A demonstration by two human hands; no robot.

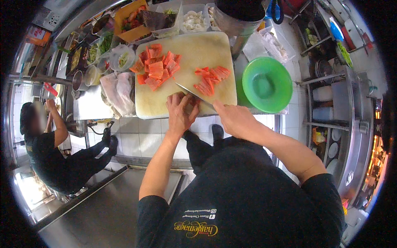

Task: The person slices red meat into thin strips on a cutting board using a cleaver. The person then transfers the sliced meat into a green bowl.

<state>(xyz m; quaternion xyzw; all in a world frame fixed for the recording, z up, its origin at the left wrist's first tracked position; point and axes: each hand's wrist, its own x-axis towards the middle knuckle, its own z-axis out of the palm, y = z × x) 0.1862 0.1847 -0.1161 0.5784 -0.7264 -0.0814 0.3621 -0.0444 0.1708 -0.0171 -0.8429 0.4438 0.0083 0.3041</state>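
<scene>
My right hand [234, 120] grips a kitchen knife [194, 93], its blade pointing up and left across the near part of a pale cutting board [186, 46]. Close against the blade, my left hand [182, 108] has its fingers curled down on a piece of red pepper [194, 101], mostly hidden by the fingers. Wide pieces of red pepper [156, 68] lie heaped on the board's left side. Thin red pepper strips [214, 77] form a smaller pile to the right, beyond the knife.
A green plastic bowl [267, 84] stands right of the board. Plastic tubs of ingredients [194, 21] and a large metal pot [240, 15] line the far edge. Folded cloths [118, 93] lie at left. Another person [46, 139] works further left; metal shelving [328, 102] stands at right.
</scene>
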